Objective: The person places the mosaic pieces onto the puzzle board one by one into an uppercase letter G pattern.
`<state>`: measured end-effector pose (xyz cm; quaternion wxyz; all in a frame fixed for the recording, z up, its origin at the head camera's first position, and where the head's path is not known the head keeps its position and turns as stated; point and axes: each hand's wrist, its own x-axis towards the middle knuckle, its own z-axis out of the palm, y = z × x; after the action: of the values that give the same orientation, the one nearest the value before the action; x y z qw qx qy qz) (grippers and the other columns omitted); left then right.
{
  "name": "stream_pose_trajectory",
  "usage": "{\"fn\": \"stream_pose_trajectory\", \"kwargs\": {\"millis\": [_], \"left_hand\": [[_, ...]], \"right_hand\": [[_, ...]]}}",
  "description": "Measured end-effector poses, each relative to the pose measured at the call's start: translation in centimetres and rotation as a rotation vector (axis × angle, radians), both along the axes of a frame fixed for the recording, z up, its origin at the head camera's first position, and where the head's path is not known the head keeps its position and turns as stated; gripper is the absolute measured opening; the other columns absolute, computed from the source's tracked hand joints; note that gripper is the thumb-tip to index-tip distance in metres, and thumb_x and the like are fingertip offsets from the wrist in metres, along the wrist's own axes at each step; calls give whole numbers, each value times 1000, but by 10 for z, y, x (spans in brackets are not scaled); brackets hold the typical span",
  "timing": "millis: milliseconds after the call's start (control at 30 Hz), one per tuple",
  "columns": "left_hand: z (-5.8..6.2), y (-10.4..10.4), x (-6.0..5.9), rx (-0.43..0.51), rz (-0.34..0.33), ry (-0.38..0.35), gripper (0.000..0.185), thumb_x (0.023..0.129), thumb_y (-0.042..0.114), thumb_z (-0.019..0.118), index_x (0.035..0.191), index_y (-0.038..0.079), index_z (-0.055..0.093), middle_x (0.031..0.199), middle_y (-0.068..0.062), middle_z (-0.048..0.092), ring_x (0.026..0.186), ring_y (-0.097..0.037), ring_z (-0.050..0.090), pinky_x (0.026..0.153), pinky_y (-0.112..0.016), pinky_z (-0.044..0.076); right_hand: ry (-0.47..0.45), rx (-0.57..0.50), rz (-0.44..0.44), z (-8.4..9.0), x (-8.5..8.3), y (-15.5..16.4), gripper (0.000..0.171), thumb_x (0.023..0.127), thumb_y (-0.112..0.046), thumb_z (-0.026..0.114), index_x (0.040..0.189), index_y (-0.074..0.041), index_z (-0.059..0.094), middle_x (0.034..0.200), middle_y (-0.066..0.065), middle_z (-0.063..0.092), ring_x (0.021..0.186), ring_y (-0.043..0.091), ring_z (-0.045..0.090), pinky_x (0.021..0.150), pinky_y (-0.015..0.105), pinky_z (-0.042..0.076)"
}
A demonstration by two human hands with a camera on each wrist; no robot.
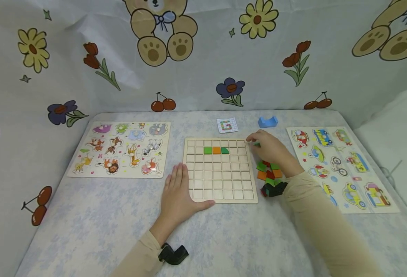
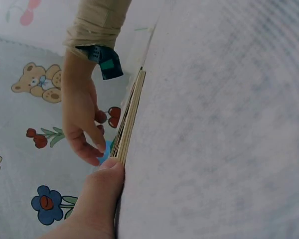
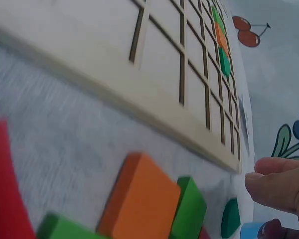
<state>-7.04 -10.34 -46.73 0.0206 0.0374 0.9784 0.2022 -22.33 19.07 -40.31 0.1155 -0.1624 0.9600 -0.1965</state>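
Observation:
A wooden grid board [image 1: 220,201] lies in the middle of the table. In its second row sit a green square [image 1: 208,150], an orange square [image 1: 216,150] and a dark green rounded piece [image 1: 225,150]. My left hand [image 1: 180,190] rests at the board's lower left corner, fingers straight along the left side and thumb at the front edge. At the upper right corner is my right hand [image 1: 267,146], fingers loosely bent. Just beside those fingers, a dark green piece [image 3: 230,217] lies on the table, apart from them in the right wrist view.
Loose green, orange and red pieces [image 1: 270,175] lie right of the board, below the right wrist. A small pattern card [image 1: 227,125] and a blue holder [image 1: 268,122] are behind it. An animal puzzle [image 1: 120,150] lies left, a vehicle puzzle [image 1: 341,169] right.

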Motion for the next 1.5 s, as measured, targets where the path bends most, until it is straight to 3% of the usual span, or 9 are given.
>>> {"fn": "stream_pose_trajectory", "kwargs": {"millis": [200, 400, 800, 1033, 1267, 1500], "left_hand": [[-1, 0, 0, -6, 1, 8, 145, 59, 96, 55, 159, 5, 2, 169, -10, 1, 157, -25, 0, 126, -47, 8], [-2, 0, 0, -11, -2, 7, 145, 59, 96, 54, 159, 5, 2, 169, -10, 1, 157, -25, -1, 126, -47, 8], [-2, 1, 0, -11, 3, 5, 146, 58, 96, 55, 159, 5, 3, 169, -10, 1, 157, -25, -1, 126, -47, 8], [-1, 1, -1, -3, 2, 6, 146, 58, 95, 57, 159, 4, 3, 168, -11, 3, 157, -25, 0, 126, -48, 9], [-2, 0, -1, 2, 3, 0, 147, 58, 96, 56, 159, 5, 2, 168, -11, 2, 157, -25, -1, 126, -47, 8], [-2, 0, -1, -1, 3, 4, 147, 58, 97, 55, 159, 5, 1, 168, -10, 1, 156, -25, -1, 126, -47, 8]], "right_hand": [[-61, 38, -39, -1, -1, 22, 35, 96, -6, 60, 132, -6, 60, 137, 18, 54, 121, 36, 52, 108, 57, 41], [-84, 30, -73, -6, 0, 29, 35, 95, -5, 62, 130, -6, 61, 136, 19, 54, 118, 36, 51, 107, 59, 41], [-106, 18, -152, -11, 0, 36, 43, 95, -34, 66, 129, -7, 60, 118, 15, 62, 103, 30, 55, 91, 48, 50], [-122, -19, -142, -11, 0, 40, 34, 98, -21, 63, 130, -11, 60, 116, 16, 62, 98, 29, 55, 82, 41, 52], [-110, -87, -137, -14, -1, 40, 23, 97, -18, 64, 116, -7, 57, 110, 14, 59, 101, 31, 52, 86, 44, 48], [-100, -187, -184, -16, 0, 40, 21, 97, -23, 64, 111, -9, 58, 106, 11, 60, 87, 26, 54, 68, 31, 47]]}}
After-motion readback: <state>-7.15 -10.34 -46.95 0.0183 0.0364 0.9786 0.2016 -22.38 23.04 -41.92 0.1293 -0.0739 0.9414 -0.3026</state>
